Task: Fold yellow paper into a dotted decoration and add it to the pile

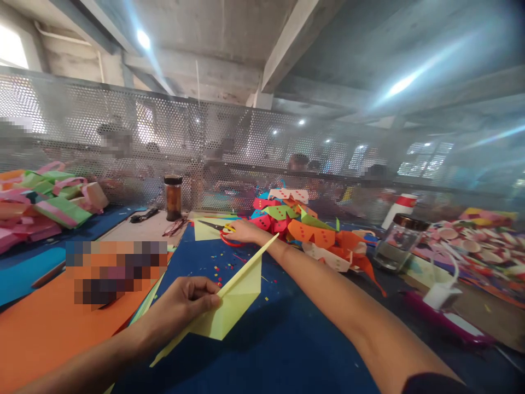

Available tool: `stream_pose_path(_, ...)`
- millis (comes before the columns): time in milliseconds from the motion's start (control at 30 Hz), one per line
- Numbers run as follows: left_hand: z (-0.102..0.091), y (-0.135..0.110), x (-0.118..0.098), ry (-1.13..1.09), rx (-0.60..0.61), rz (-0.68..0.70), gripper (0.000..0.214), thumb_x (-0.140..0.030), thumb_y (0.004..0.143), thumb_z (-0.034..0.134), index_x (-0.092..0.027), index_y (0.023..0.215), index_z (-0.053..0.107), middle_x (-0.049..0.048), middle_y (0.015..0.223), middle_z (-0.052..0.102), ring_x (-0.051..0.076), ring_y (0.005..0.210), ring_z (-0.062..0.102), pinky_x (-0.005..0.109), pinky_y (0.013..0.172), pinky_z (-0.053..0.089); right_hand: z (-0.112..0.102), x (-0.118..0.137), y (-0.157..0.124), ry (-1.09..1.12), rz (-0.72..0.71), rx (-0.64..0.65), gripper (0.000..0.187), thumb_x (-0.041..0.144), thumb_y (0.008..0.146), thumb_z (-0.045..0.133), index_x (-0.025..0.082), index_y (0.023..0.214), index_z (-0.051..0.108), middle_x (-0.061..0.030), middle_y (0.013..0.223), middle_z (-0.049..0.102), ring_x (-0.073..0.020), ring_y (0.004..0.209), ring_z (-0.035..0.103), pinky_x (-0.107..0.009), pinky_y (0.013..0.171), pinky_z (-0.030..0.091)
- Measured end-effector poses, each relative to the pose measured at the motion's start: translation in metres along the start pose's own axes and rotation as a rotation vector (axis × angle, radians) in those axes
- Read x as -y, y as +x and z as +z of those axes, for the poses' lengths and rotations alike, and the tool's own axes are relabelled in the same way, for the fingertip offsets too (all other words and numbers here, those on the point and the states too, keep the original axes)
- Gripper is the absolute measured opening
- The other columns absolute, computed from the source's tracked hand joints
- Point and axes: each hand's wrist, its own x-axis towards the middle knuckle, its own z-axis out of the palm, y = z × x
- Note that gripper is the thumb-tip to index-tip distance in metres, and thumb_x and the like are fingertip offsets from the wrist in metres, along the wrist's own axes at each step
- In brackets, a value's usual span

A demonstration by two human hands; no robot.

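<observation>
In the middle foreground, my left hand [192, 298] pinches a folded sheet of pale yellow paper [235, 303] between thumb and fingers. The sheet is creased and slants up to the right above the blue table surface [287, 345]. My right arm reaches forward across the table. At its end, my right hand [241, 231] is closed at the handles of a pair of scissors [223, 228] with red and yellow grips. Their dark blades point left over another yellow paper piece [203, 232]. Some fingers of the right hand are hidden behind its back.
Colourful cut-paper shapes [311, 232] are heaped beyond my right forearm. A dark-lidded brown jar [173, 200] and a clear jar [397, 246] stand on the table. Orange sheets [41, 339] lie left; paper baskets [61, 202] pile up behind. A perforated metal screen [229, 137] runs across the back.
</observation>
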Motion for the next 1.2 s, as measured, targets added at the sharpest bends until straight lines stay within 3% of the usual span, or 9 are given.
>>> stream_pose_path(200,0.001,0.0,-0.003,-0.013,-0.013,-0.001,0.042,-0.058,0.07,0.073,-0.017,0.08,0.067,-0.0004,0.067,0.064,0.012,0.054,0.048,0.023,0.052,0.029,0.011,0.007,0.041,0.003,0.032,0.025,0.034,0.035,0.095,0.06,0.017,0.124,0.058,-0.0089,0.124,0.06,-0.0239,0.104,0.063,-0.044,0.086,0.054)
stream_pose_path(367,-0.003,0.0,-0.004,0.014,-0.044,-0.013,0.043,-0.058,0.071,0.071,-0.017,0.082,0.067,0.0003,0.067,0.064,0.012,0.055,0.048,0.023,0.051,0.029,0.011,0.003,0.029,0.065,-0.006,-0.059,0.034,0.037,0.095,0.06,0.016,0.121,0.06,-0.0092,0.122,0.062,-0.0237,0.105,0.063,-0.045,0.088,0.053)
stream_pose_path(533,0.0,-0.003,-0.003,0.022,-0.044,-0.043,0.044,-0.059,0.069,0.072,-0.018,0.083,0.068,-0.0003,0.066,0.064,0.012,0.054,0.049,0.023,0.05,0.03,-0.004,-0.028,-0.028,0.186,0.014,-0.224,0.021,0.025,0.092,0.058,0.015,0.108,0.068,-0.01,0.115,0.069,-0.021,0.105,0.063,-0.029,0.09,0.046)
stream_pose_path(733,-0.001,-0.006,-0.005,0.073,-0.033,-0.068,0.043,-0.057,0.07,0.073,-0.018,0.087,0.067,-0.0033,0.063,0.061,0.01,0.049,0.046,0.021,0.048,0.028,-0.019,-0.067,-0.128,0.31,0.151,-0.461,0.026,0.022,0.097,0.041,0.013,0.116,0.057,-0.0129,0.111,0.068,-0.0185,0.093,0.065,-0.03,0.083,0.05)
stream_pose_path(800,-0.003,-0.005,-0.001,0.106,-0.048,-0.042,0.043,-0.056,0.073,0.072,-0.018,0.092,0.065,-0.0034,0.064,0.062,0.01,0.05,0.047,0.021,0.048,0.029,-0.018,-0.061,-0.159,0.374,0.171,-0.677,0.019,0.022,0.096,0.044,0.016,0.108,0.057,-0.0116,0.107,0.067,-0.0193,0.092,0.064,-0.032,0.082,0.05)
stream_pose_path(867,-0.002,-0.004,0.002,0.141,-0.056,-0.02,0.04,-0.054,0.073,0.072,-0.017,0.087,0.063,-0.003,0.065,0.061,0.01,0.052,0.048,0.02,0.049,0.03,-0.013,-0.043,-0.187,0.406,0.065,-0.875,0.01,0.024,0.095,0.05,0.019,0.099,0.057,-0.0073,0.097,0.066,-0.0183,0.084,0.063,-0.033,0.08,0.05)
stream_pose_path(933,0.002,-0.003,0.002,0.157,-0.043,-0.026,0.038,-0.052,0.073,0.073,-0.017,0.082,0.062,-0.0031,0.064,0.06,0.01,0.053,0.048,0.02,0.05,0.031,-0.006,-0.017,-0.211,0.351,-0.146,-0.906,0.006,0.022,0.096,0.052,0.02,0.099,0.057,-0.0057,0.095,0.063,-0.0185,0.09,0.061,-0.034,0.084,0.048)
stream_pose_path(1067,0.015,-0.004,-0.001,0.158,0.038,-0.063,0.034,-0.048,0.074,0.073,-0.017,0.081,0.063,-0.0032,0.066,0.06,0.01,0.055,0.048,0.02,0.051,0.032,0.007,0.03,-0.241,0.164,-0.6,-0.622,0.009,0.024,0.098,0.053,0.019,0.103,0.058,-0.005,0.098,0.066,-0.0182,0.095,0.057,-0.034,0.085,0.044)
stream_pose_path(1200,0.021,-0.002,0.0,0.183,0.083,-0.09,0.034,-0.048,0.075,0.072,-0.017,0.085,0.063,-0.0037,0.067,0.059,0.011,0.057,0.049,0.021,0.052,0.033,0.02,0.043,-0.243,0.058,-0.671,-0.487,0.012,0.027,0.098,0.054,0.018,0.103,0.06,-0.0061,0.104,0.065,-0.0188,0.099,0.054,-0.034,0.087,0.039)
